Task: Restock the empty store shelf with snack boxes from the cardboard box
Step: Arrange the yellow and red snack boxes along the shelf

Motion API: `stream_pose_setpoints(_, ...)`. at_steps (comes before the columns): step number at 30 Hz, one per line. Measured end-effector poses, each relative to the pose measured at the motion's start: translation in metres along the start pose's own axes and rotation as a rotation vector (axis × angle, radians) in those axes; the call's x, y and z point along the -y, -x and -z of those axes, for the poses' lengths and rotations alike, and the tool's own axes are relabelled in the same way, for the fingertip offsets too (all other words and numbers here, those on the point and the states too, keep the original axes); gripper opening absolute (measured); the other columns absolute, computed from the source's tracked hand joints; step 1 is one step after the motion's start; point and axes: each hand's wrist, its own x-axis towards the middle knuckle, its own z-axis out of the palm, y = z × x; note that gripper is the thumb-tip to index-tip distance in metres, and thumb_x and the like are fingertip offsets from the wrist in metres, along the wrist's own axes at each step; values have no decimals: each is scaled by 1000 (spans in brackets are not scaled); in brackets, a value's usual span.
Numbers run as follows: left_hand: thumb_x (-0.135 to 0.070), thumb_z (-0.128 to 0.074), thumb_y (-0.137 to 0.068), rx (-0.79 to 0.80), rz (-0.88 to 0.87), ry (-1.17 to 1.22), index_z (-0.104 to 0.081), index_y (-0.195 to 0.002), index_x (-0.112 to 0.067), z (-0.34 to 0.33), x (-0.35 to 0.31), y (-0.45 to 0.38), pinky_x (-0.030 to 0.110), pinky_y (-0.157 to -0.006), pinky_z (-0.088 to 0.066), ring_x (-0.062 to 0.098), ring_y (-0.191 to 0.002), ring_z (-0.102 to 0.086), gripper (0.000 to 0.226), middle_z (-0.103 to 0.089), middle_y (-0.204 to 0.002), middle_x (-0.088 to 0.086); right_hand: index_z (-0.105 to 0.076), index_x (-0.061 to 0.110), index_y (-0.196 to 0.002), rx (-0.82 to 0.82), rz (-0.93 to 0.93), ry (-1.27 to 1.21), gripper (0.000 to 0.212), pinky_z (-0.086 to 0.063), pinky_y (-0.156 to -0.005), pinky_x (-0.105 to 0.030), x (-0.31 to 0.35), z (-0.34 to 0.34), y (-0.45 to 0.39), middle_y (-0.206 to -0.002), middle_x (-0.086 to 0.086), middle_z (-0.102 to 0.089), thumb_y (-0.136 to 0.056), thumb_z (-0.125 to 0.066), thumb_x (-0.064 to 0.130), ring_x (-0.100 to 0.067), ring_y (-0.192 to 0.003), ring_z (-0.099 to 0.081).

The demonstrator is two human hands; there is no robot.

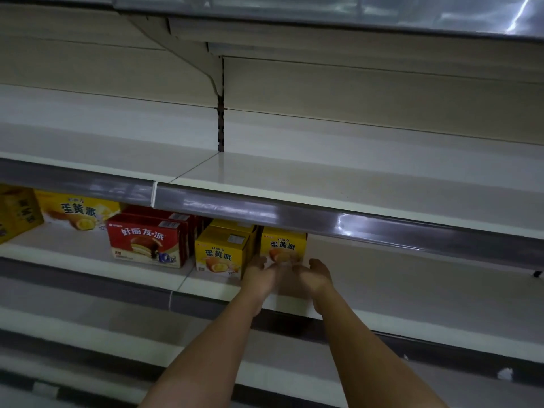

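Hands reach low together: left hand [259, 275] and right hand [315, 275] hover relaxed and empty, blurred, just before a yellow snack box [283, 245] on the shelf [382, 278]. Best nudge it flush against its yellow neighbour [220, 251] beyond the left hand, face forward.

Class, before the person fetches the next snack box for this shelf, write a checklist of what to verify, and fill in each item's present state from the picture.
1. Rightmost yellow egg-yolk-pie box stands upright on the white metal shelf: ok.
2. It sits close beside the neighbouring yellow box, faces forward: ok.
3. Left hand and right hand have let go of the box: cannot tell, the hands are blurred in front of it.
4. Free shelf space to the right of the row: ok.
5. Red chocolate-pie boxes stay grouped apart from the yellow ones: ok.
6. Cardboard supply box within reach: cannot tell, not in view.
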Motion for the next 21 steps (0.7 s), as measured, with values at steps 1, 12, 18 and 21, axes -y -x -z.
stream_pose_setpoints(1,-23,-55,-95,-13,-11,-15,-47,-136,-12,1,0,6,28,-92,-33,28,-128,-44,44,-45,-142,9,-48,2,-131,13,1,-25,41,-49,-78,-27,-3,2,3,-132,-16,-55,-93,-54,14,-30,-118,-55)
stream_pose_setpoints(12,-24,-56,-94,-311,-27,-119,-43,-139,-6,42,16,92,41,-108,-36,30,-129,-44,51,-45,-142,13,-34,4,-145,245,185,105,60,-33,-106,-33,-11,-7,79,-150,-10,-36,-93,-55,24,-29,-135,-37)
stream_pose_setpoints(18,-24,-54,-95,-518,71,-96,-40,-141,-7,89,57,157,31,-107,-32,28,-130,-42,51,-43,-145,13,-36,6,-143,482,204,160,56,-36,-109,-36,-30,-41,134,-146,-11,-40,-93,-57,19,-29,-132,-41)
stream_pose_setpoints(21,-24,-53,-96,-616,127,-51,-39,-142,-7,116,81,191,34,-106,-35,29,-129,-43,51,-43,-144,12,-41,5,-140,592,204,182,55,-35,-110,-37,-44,-62,157,-144,-10,-43,-90,-58,19,-30,-129,-44)
